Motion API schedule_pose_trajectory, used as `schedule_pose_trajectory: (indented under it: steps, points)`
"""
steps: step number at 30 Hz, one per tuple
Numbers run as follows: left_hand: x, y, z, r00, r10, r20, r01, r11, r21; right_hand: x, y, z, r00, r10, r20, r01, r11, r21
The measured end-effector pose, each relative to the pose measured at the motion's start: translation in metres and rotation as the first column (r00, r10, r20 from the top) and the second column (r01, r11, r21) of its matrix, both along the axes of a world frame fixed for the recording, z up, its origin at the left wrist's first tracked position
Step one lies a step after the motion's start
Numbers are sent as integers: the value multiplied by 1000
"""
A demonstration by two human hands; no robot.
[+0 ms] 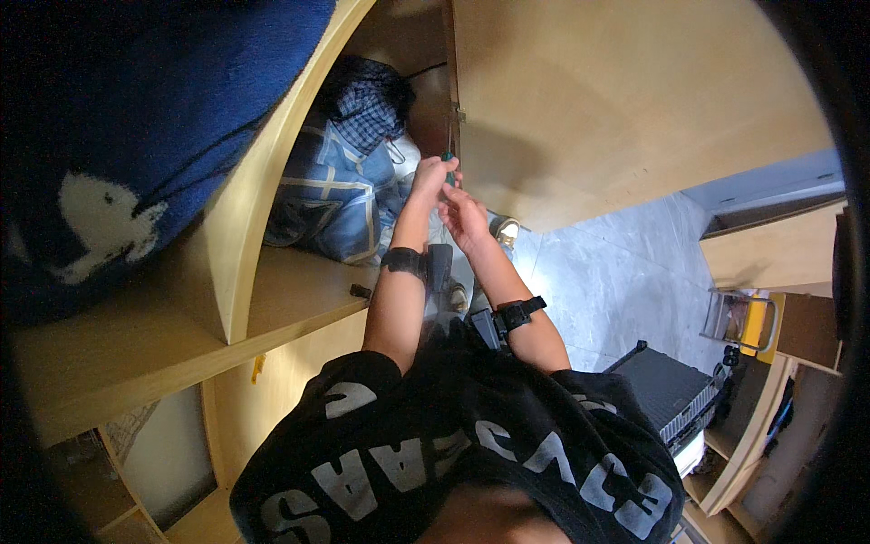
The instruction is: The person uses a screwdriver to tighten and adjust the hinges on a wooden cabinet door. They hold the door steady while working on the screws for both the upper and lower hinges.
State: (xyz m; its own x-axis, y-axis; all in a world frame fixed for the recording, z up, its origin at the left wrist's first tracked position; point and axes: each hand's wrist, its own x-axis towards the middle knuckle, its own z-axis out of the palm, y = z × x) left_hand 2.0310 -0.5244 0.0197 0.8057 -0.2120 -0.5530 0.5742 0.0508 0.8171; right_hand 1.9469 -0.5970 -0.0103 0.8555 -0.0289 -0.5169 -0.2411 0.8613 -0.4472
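Note:
A screwdriver (449,170) with a green handle and a thin metal shaft points away from me, along the edge of the wooden cabinet door (616,82). My left hand (430,179) is closed around its handle. Just below and to the right, my right hand (466,218) has its fingers curled in at the near end of the handle. A small metal hinge (460,115) sits on the door's edge beside the shaft. Where the tip meets the door edge is too small to make out.
Inside the cabinet lie a blue bag with pale stripes (335,195) and checked dark cloth (372,109). A blue blanket (163,118) hangs at the upper left. A black case (657,376) stands on the grey tiled floor (607,263), near wooden furniture (770,254) at right.

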Motion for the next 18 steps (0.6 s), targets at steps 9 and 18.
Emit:
schedule_pose_trajectory:
  steps: [9,18]
  points:
    - [-5,-3,-15,999,-49,-22,46,991,-124,-13,7,-10,991,116,-67,-132,929,-347]
    - [0,-11,-19,987,-153,40,155,987,-48,-10,6,-5,995,66,-70,-83,953,-290]
